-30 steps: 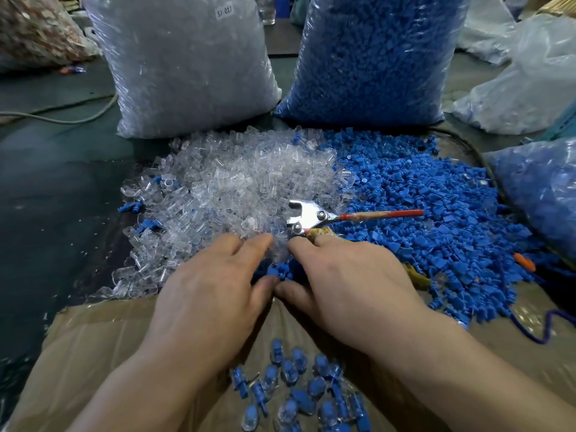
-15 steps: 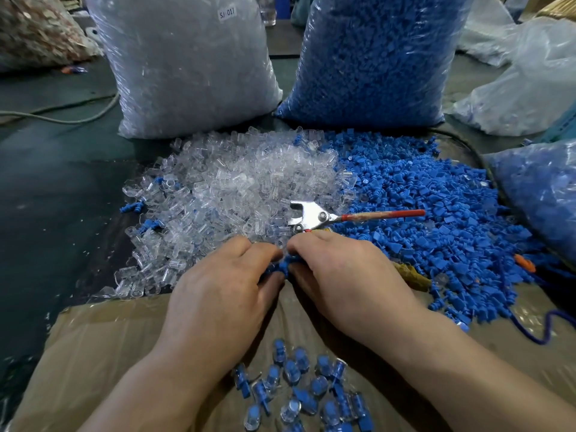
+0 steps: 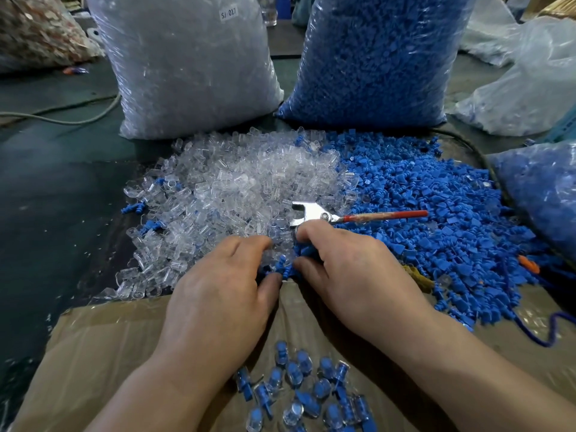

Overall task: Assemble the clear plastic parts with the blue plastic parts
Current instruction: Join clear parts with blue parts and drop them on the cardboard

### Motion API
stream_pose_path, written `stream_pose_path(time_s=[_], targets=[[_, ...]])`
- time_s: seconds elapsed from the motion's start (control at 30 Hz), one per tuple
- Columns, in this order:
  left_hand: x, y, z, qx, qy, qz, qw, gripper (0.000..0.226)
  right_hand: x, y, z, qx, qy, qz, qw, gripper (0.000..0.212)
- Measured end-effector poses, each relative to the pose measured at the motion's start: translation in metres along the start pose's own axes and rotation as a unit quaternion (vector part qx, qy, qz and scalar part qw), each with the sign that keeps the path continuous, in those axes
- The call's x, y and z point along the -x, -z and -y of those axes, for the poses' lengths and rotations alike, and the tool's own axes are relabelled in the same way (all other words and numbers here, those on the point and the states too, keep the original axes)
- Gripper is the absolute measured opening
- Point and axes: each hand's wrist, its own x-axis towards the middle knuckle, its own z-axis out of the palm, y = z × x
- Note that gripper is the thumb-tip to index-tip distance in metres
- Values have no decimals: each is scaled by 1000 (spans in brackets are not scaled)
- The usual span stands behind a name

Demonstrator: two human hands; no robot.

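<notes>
Blue part (image 3: 307, 252): one, at the near seam where the two heaps meet, between the two hands.
Right grip (image 3: 349, 275): grasping that blue part between forefinger and thumb, knuckles up.
Left grip (image 3: 218, 294): fingers curled down onto the heap edge, thumb tip touching a few loose blue bits (image 3: 282, 267); cannot tell whether it holds anything.
Clear heap (image 3: 249, 188): one, far too many pieces to count, on the desk ahead of the left grip, with a few stray blue pieces on its left fringe.
Blue heap (image 3: 436, 219): one, uncountable, touching the clear heap's right side and spreading right of the right grip.
Joined pieces (image 3: 296, 388): about twenty, clear shells with blue inside, in a loose cluster between the forearms; some are cut off at the bottom edge.
Sheet (image 3: 93, 353): one brown sheet under the joined pieces and the wrists.
Pliers (image 3: 321, 215): one, metal head on the clear heap just beyond the right forefinger, red handle lying out over the blue heap.
Clear bag (image 3: 187, 63): one, upright behind the clear heap, small label near its top.
Blue bag (image 3: 374, 57): one, upright behind the blue heap, just beside the clear bag.
Side bag (image 3: 545, 188): one, bluish contents, at the right edge.
Desk (image 3: 46, 198): dark green, with one pale cable (image 3: 62, 116) across its far left.
</notes>
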Motion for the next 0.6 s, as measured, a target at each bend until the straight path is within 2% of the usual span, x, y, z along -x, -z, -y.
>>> stream_pose_path(time_s=[0.1, 0.27, 0.43, 0.5, 0.6], targets=[[0, 1, -1, -10, -7, 15, 1000, 36, -1, 1, -1, -20, -21, -14, 999, 18], [0, 0, 0, 24, -12, 13, 1000, 19, -1, 0, -7, -35, -26, -20, 999, 13], [1, -1, 5, 86, 4, -35, 996, 7, 4, 1, -8, -187, -98, -34, 977, 14], [2, -1, 6, 140, 19, -48, 989, 7, 5, 4, -6, -250, -119, -28, 960, 15], [5, -1, 3, 258, 34, -53, 964, 10, 7, 8, -3, -335, -137, 21, 932, 13]])
